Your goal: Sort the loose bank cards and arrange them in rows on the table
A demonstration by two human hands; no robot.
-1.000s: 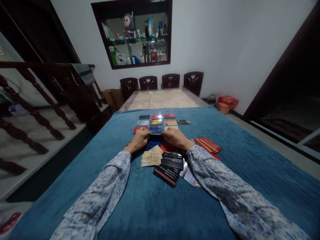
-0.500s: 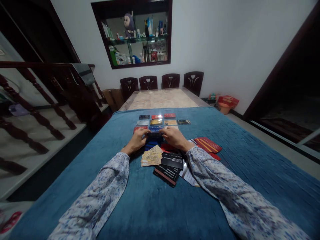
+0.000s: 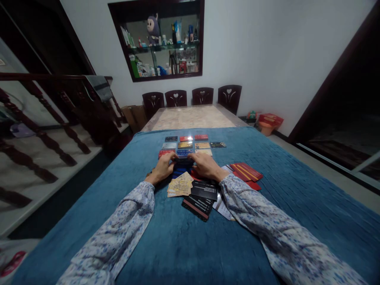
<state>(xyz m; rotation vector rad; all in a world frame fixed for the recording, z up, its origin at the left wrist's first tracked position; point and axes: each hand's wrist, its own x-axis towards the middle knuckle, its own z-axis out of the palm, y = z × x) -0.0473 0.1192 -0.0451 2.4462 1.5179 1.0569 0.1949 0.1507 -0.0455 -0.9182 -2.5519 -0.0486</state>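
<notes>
My left hand (image 3: 165,165) and my right hand (image 3: 204,163) face each other over the cards, thumbs and fingers pinched at either end of a dark card (image 3: 183,160), seen nearly edge-on. Whether it is one card or a small stack, I cannot tell. Just beyond it lies a blue card (image 3: 184,152), between a red card (image 3: 166,153) and a pale card partly covered by my right fingers. Nearer to me are fanned blue cards (image 3: 180,172), yellow cards (image 3: 180,185) and black cards (image 3: 198,206). White cards (image 3: 224,209) lie partly under my right sleeve.
Rows of cards, with a gold card (image 3: 185,145) among them, lie beyond my hands. Red cards (image 3: 247,171) are spread at the right. A blue cloth (image 3: 133,245) covers the near table; bare marble top (image 3: 190,116) and several chairs (image 3: 202,97) stand beyond.
Both hands keep their pinch on the dark card, which has tipped or lowered slightly, showing more of the blue card behind it. The other cards stay where they were.
</notes>
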